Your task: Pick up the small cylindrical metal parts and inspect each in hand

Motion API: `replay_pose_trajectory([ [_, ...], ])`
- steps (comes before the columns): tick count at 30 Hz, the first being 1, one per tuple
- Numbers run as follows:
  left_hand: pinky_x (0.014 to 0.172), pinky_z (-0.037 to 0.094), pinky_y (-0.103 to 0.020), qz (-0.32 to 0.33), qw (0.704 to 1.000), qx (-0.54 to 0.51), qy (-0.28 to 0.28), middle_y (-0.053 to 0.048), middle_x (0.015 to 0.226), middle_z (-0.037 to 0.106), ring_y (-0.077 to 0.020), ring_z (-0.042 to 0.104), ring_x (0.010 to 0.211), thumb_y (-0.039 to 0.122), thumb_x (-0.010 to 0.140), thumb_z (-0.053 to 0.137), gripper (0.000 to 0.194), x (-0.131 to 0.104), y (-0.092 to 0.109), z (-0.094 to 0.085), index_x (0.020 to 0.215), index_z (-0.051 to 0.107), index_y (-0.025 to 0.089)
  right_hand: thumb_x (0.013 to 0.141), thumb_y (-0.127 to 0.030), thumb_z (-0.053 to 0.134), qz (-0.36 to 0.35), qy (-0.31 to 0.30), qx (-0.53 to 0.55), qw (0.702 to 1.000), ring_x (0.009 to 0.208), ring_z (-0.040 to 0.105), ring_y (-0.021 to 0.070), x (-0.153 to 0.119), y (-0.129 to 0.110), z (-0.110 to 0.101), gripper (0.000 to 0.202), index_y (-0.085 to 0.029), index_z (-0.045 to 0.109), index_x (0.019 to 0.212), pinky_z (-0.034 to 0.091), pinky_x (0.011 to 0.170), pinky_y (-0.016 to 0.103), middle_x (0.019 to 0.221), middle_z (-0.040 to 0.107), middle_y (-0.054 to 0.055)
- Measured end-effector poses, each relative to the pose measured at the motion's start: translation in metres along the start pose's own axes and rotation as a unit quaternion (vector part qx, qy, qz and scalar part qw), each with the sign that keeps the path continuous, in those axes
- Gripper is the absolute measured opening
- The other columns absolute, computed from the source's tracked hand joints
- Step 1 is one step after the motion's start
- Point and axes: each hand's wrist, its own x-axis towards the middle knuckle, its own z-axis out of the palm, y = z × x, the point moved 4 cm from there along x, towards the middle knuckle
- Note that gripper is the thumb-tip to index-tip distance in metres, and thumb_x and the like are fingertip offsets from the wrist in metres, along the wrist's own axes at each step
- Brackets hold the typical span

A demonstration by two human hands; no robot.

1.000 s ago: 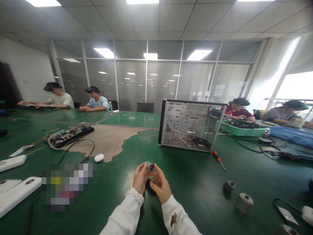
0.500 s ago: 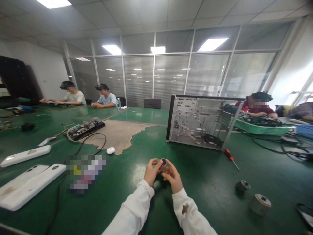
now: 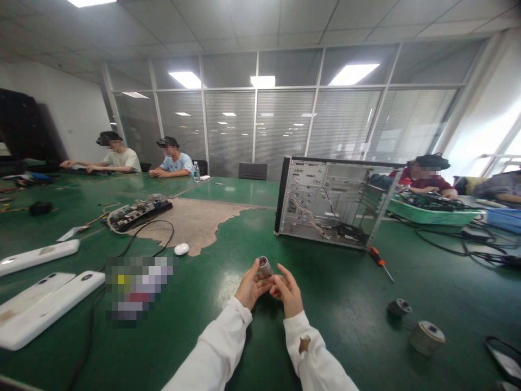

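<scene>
The person's left hand [image 3: 249, 289] grasps a small hollow grey metal cylinder [image 3: 266, 267], tilted with its open end up, over the near part of the green table [image 3: 345, 293]. The right hand [image 3: 288, 294] is half curled beside the cylinder's lower end; whether it grips cannot be told. Green surface stretches from the hands to the bottom edge of the open silver computer case [image 3: 303, 209], and rightward to the orange-and-black screwdriver [image 3: 381, 263] and a squat dark metal cylinder [image 3: 399, 308].
</scene>
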Motion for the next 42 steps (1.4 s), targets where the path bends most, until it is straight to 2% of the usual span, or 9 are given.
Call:
replay_pose_trajectory([
  [4,0.058,0.049,-0.025,-0.014,1.0,-0.014,-0.006,-0.008,0.073,0.06,-0.0151,0.062,0.062,0.05,0.069,0.051,0.044,0.001,0.0,-0.001,0.093,0.05,0.013,0.063,-0.043,0.059,-0.002,0.001,-0.007,1.0,0.043,0.048,0.0077,-0.001,-0.002,0.0,0.05,-0.017,0.046,0.104,0.035,0.039,0.021,0.068,0.058,0.0],
  [8,0.061,0.049,-0.024,-0.028,0.999,-0.022,-0.013,-0.009,0.071,0.061,-0.0149,0.062,0.063,0.053,0.069,0.049,0.045,0.001,-0.001,-0.001,0.089,0.05,0.013,0.064,-0.042,0.059,-0.004,0.008,-0.006,1.0,0.043,0.048,0.0072,-0.001,-0.004,0.001,0.046,-0.017,0.047,0.101,0.034,0.039,0.02,0.068,0.058,0.0],
  [20,0.061,0.048,-0.023,-0.027,0.997,-0.078,-0.002,-0.009,0.073,0.063,-0.0158,0.062,0.069,0.057,0.071,0.041,0.047,0.001,0.006,-0.004,0.09,0.05,0.014,0.061,-0.042,0.06,0.003,0.043,-0.005,0.999,0.042,0.049,0.0086,0.002,-0.002,-0.004,0.043,-0.016,0.05,0.094,0.034,0.038,0.02,0.065,0.06,0.001],
  [30,0.062,0.049,-0.023,-0.026,0.993,-0.117,-0.006,-0.01,0.076,0.064,-0.0161,0.062,0.073,0.052,0.074,0.042,0.045,0.001,0.007,-0.004,0.095,0.051,0.013,0.057,-0.042,0.062,0.011,0.069,0.003,0.998,0.04,0.047,0.0075,0.005,0.006,-0.006,0.043,-0.016,0.053,0.09,0.031,0.036,0.019,0.062,0.06,0.001],
  [37,0.064,0.049,-0.024,-0.027,0.989,-0.138,-0.048,-0.01,0.08,0.064,-0.0172,0.062,0.076,0.047,0.074,0.046,0.047,0.0,0.007,-0.001,0.107,0.047,0.013,0.058,-0.04,0.062,0.016,0.056,0.006,0.998,0.04,0.047,0.0071,0.004,0.004,-0.005,0.041,-0.016,0.053,0.089,0.032,0.036,0.019,0.061,0.06,0.0],
  [42,0.067,0.048,-0.025,-0.026,0.989,-0.131,-0.056,-0.01,0.081,0.064,-0.0174,0.061,0.077,0.045,0.075,0.045,0.046,-0.001,0.007,-0.001,0.108,0.047,0.013,0.057,-0.04,0.063,0.012,0.056,0.011,0.998,0.039,0.047,0.0068,0.005,0.005,-0.005,0.041,-0.015,0.053,0.087,0.031,0.036,0.018,0.059,0.06,-0.001],
])
